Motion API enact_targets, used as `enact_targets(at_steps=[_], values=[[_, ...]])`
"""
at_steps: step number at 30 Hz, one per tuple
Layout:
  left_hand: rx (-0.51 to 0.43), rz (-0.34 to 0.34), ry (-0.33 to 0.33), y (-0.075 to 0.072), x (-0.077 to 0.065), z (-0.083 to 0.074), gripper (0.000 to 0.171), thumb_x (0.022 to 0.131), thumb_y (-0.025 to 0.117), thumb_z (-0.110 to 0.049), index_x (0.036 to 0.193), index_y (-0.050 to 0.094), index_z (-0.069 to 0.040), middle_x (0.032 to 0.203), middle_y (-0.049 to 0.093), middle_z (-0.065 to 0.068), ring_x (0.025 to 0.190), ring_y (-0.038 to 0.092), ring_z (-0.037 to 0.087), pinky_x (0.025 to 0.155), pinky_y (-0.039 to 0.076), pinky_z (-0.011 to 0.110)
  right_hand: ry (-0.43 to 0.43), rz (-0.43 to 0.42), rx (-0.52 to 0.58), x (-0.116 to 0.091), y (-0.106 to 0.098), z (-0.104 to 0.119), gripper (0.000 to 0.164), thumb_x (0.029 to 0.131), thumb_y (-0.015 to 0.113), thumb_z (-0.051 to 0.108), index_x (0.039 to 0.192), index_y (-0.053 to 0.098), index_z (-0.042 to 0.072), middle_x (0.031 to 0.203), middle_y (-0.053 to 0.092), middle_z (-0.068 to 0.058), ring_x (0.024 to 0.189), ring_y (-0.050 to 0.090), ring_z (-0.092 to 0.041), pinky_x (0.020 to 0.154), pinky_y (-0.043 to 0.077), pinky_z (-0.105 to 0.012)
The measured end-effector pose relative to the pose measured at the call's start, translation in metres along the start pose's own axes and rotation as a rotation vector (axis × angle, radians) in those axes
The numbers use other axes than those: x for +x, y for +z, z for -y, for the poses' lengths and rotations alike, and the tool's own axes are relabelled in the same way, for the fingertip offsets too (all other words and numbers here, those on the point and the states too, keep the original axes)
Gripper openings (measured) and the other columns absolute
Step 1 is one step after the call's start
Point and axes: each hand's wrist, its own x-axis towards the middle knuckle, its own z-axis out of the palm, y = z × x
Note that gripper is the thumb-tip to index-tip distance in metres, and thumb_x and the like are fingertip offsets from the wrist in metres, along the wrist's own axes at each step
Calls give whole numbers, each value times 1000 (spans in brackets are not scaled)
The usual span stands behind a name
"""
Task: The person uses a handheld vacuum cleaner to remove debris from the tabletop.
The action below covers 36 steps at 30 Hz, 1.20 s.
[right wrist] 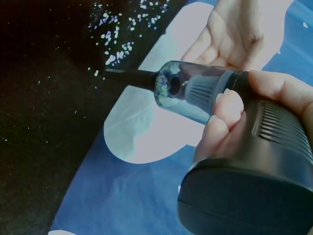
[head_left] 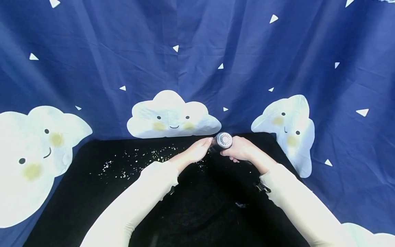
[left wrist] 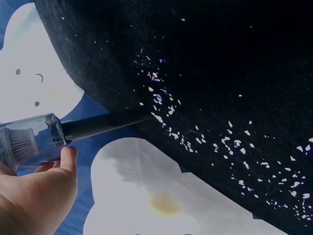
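A handheld vacuum cleaner [head_left: 224, 140] with a dark body, a clear dust cup [left wrist: 43, 135] and a slim black nozzle [left wrist: 102, 126] is held between both hands at the far edge of the black surface. My right hand [head_left: 242, 148] grips its body, fingers wrapped round the grip in the right wrist view. At the dust cup, my left hand [head_left: 196, 151] holds on with its fingertips, some hidden behind the cup. The nozzle tip reaches small white paper scraps [left wrist: 239, 144] strewn on the surface. Pale bits [right wrist: 165, 102] and a pleated filter [right wrist: 203, 90] show inside the cup.
The black surface [head_left: 185, 212] spans the middle, with scraps mostly along its far left part. Behind it hangs a blue curtain [head_left: 148, 68] printed with smiling white clouds [head_left: 168, 116] and small triangles. A small pale patch [head_left: 241, 205] lies right of centre.
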Motion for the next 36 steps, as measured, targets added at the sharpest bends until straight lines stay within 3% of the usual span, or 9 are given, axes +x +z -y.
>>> enact_targets(at_steps=[15,28,36], values=[[0,6,18,3,0,-4,47,112,25,-30,141,56,-11,146,53,8,137,46,20,115,32,37,10,4,-8,-7,-6,3,28,81,76,32,69,65,9,60,67,-10,50,65,-22,53,54,-34],[7,-35,-15,0,4,-1,50,112,25,-28,150,42,-2,154,42,15,144,36,27,118,27,39,5,-52,7,0,-3,1,27,80,77,31,71,65,9,59,65,-6,57,68,-27,52,52,-31],[-9,-29,-3,2,5,5,48,112,25,-29,144,52,-5,151,47,13,142,40,25,117,29,38,8,-50,-7,6,3,-3,27,80,77,33,72,65,10,60,66,-7,57,68,-27,52,52,-31]])
